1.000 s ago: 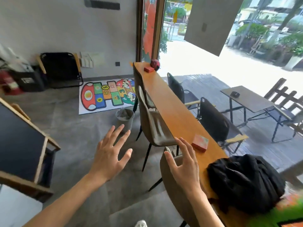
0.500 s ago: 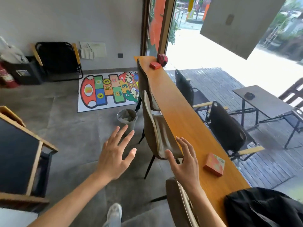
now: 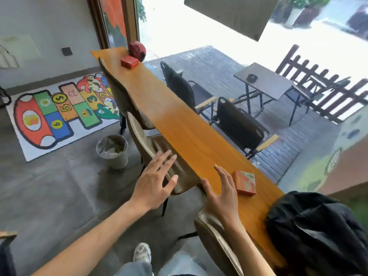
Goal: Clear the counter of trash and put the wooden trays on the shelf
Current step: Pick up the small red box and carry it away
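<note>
Hands over the near end of the counter (image 3: 179, 124), both empty. The right hand (image 3: 221, 194) hovers over the counter's near edge with fingers straight and spread, gripping nothing; its fingertips lie just left of the small printed box (image 3: 244, 183), apart from it. The left hand (image 3: 157, 180) hangs flat and spread above the seat of the brown chair (image 3: 151, 148), likewise holding nothing.

Step in hand, as judged: reaching for the nearest loose item. To do it well, the right hand should swing a little right, close thumb and fingers across the box's two opposite sides and lift straight up, keeping off the black bag (image 3: 316, 232) heaped at the near right.

The counter's long axis runs from near right to far left, where a second red box (image 3: 129, 61) and a round red object (image 3: 137, 51) sit close together. The printed box lies flat, its face up, one corner turned toward the hand. A bin (image 3: 112, 151) stands on the floor left of the chairs, a likely place for trash. No wooden trays or shelf are in view.
</note>
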